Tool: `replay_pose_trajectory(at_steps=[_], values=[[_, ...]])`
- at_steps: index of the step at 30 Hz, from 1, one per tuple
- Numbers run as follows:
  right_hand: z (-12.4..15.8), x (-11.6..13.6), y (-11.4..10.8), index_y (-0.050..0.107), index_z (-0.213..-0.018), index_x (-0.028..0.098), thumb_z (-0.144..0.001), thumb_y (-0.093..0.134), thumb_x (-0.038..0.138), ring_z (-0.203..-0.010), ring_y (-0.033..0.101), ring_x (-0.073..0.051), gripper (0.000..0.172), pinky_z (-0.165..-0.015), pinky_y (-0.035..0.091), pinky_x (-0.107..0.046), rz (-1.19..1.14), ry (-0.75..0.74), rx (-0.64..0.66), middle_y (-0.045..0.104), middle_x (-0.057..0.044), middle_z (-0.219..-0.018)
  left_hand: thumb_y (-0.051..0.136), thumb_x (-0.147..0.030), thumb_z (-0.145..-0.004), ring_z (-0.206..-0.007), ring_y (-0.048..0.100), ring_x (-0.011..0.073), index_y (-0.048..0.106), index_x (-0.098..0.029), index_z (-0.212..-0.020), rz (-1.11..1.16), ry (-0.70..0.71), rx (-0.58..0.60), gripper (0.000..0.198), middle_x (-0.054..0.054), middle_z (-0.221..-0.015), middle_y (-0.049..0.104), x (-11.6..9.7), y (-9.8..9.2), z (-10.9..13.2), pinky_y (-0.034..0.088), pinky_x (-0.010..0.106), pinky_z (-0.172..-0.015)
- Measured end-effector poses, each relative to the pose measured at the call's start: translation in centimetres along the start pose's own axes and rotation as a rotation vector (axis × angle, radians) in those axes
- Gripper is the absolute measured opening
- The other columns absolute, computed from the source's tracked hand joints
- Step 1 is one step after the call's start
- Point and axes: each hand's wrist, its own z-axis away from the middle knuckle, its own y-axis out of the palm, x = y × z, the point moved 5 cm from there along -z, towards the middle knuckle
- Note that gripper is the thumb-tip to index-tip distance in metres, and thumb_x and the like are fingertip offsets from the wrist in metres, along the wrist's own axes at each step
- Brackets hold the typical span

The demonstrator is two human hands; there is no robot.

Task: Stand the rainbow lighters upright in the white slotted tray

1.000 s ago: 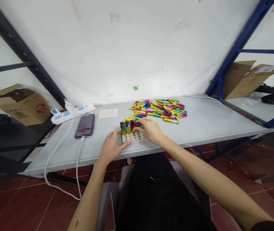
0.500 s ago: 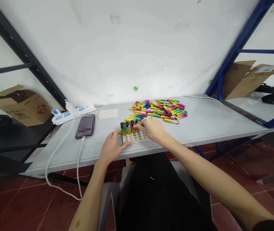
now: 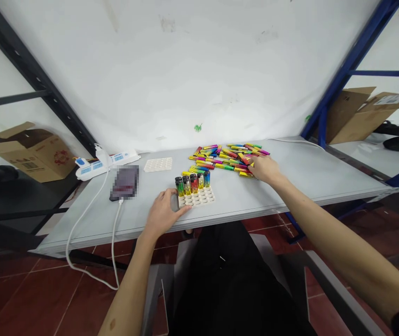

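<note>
A pale tray with round holes [image 3: 199,198] lies near the table's front edge. Several colourful lighters [image 3: 192,183] stand upright in its back row. My left hand [image 3: 162,212] rests against the tray's left side, holding it steady. A heap of loose multicoloured lighters [image 3: 225,157] lies farther back on the table. My right hand [image 3: 265,168] is stretched out to the right end of that heap, fingers touching the lighters there. Whether it grips one cannot be made out.
A second pale holed tray [image 3: 158,164] lies behind. A phone [image 3: 125,182] on a white cable and a power strip [image 3: 105,163] sit at the left. Cardboard boxes [image 3: 33,150] stand on shelves at both sides. The grey table [image 3: 290,182] ends just ahead of my lap.
My right hand left the tray, where it had set a lighter upright, and moved right and back to the heap. One more lighter now stands in the tray. The left hand stayed put.
</note>
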Motion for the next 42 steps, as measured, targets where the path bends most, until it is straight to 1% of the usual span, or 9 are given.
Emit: replay_pose_trajectory(at_steps=[7, 15, 18, 22, 24, 29, 35, 39, 42], values=[[-0.8, -0.9, 1.8, 0.077, -0.100, 0.019, -0.092, 0.055, 0.028, -0.101, 0.064, -0.033, 0.024, -0.080, 0.050, -0.040, -0.038, -0.020, 0.010, 0.073, -0.014, -0.098, 0.070, -0.063, -0.082, -0.125, 0.060, 0.0345, 0.053, -0.024, -0.121, 0.002, 0.000, 0.001, 0.057, 0.010, -0.127, 0.066, -0.1, 0.0, 0.0, 0.050, 0.046, -0.099], [-0.4, -0.7, 1.0, 0.066, -0.113, 0.013, -0.100, 0.046, 0.029, -0.124, 0.052, -0.035, 0.028, -0.101, 0.043, -0.045, -0.127, -0.092, -0.144, 0.063, -0.021, -0.130, 0.070, -0.062, -0.082, -0.124, 0.060, 0.0343, 0.053, -0.024, -0.121, 0.007, -0.002, 0.003, 0.057, 0.010, -0.127, 0.065, -0.1, -0.1, 0.1, 0.049, 0.046, -0.100], [-0.3, 0.0, 0.4, 0.060, -0.116, 0.014, -0.103, 0.041, 0.033, -0.120, 0.054, -0.034, 0.030, -0.095, 0.045, -0.043, -0.188, -0.093, -0.211, 0.065, -0.020, -0.126, 0.070, -0.061, -0.083, -0.124, 0.060, 0.0344, 0.052, -0.024, -0.121, 0.007, 0.001, 0.004, 0.057, 0.010, -0.127, 0.065, -0.1, -0.1, 0.1, 0.048, 0.047, -0.100], [0.1, 1.4, 0.3, 0.057, -0.119, 0.015, -0.105, 0.033, 0.032, -0.102, 0.062, -0.032, 0.032, -0.079, 0.047, -0.040, -0.232, -0.077, -0.253, 0.070, -0.019, -0.113, 0.070, -0.062, -0.083, -0.124, 0.059, 0.0349, 0.052, -0.024, -0.121, 0.004, 0.004, 0.002, 0.057, 0.011, -0.128, 0.065, -0.2, -0.1, 0.1, 0.048, 0.048, -0.101], [0.7, 2.4, 0.8, 0.061, -0.111, 0.017, -0.104, 0.037, 0.031, -0.102, 0.062, -0.032, 0.029, -0.080, 0.047, -0.039, -0.236, -0.121, -0.251, 0.071, -0.017, -0.108, 0.069, -0.062, -0.083, -0.124, 0.060, 0.0347, 0.052, -0.024, -0.120, 0.002, 0.007, 0.000, 0.057, 0.011, -0.127, 0.065, -0.2, -0.2, 0.1, 0.048, 0.047, -0.100], [2.4, 3.9, 2.5, 0.067, -0.094, 0.019, -0.102, 0.043, 0.024, -0.115, 0.055, -0.031, 0.026, -0.094, 0.046, -0.040, -0.230, -0.263, -0.252, 0.070, -0.015, -0.110, 0.070, -0.063, -0.083, -0.123, 0.060, 0.0344, 0.053, -0.024, -0.119, 0.000, 0.013, 0.000, 0.056, 0.010, -0.126, 0.066, -0.3, -0.2, 0.1, 0.048, 0.047, -0.100], [2.9, 3.1, 3.0, 0.071, -0.098, 0.015, -0.102, 0.038, 0.022, -0.112, 0.054, -0.032, 0.034, -0.097, 0.046, -0.044, -0.227, -0.331, -0.252, 0.070, -0.016, -0.107, 0.069, -0.063, -0.083, -0.125, 0.059, 0.0345, 0.052, -0.023, -0.122, 0.004, 0.006, 0.003, 0.058, 0.011, -0.128, 0.065, -0.2, -0.1, 0.1, 0.048, 0.048, -0.101], [3.2, 2.8, 3.1, 0.072, -0.112, 0.014, -0.093, 0.046, 0.010, -0.118, 0.054, -0.031, 0.032, -0.104, 0.044, -0.042, -0.214, -0.453, -0.206, 0.070, -0.013, -0.116, 0.070, -0.062, -0.082, -0.124, 0.060, 0.0345, 0.053, -0.024, -0.120, 0.004, 0.001, 0.004, 0.056, 0.010, -0.127, 0.065, -0.2, -0.1, 0.1, 0.049, 0.047, -0.099], [3.5, 3.0, 3.2, 0.072, -0.117, 0.014, -0.095, 0.049, 0.014, -0.120, 0.053, -0.032, 0.033, -0.104, 0.043, -0.043, -0.148, -0.542, -0.169, 0.067, -0.015, -0.122, 0.070, -0.062, -0.082, -0.124, 0.060, 0.0349, 0.053, -0.024, -0.120, 0.003, 0.006, 0.000, 0.056, 0.011, -0.127, 0.065, -0.2, -0.2, 0.1, 0.049, 0.047, -0.100]])
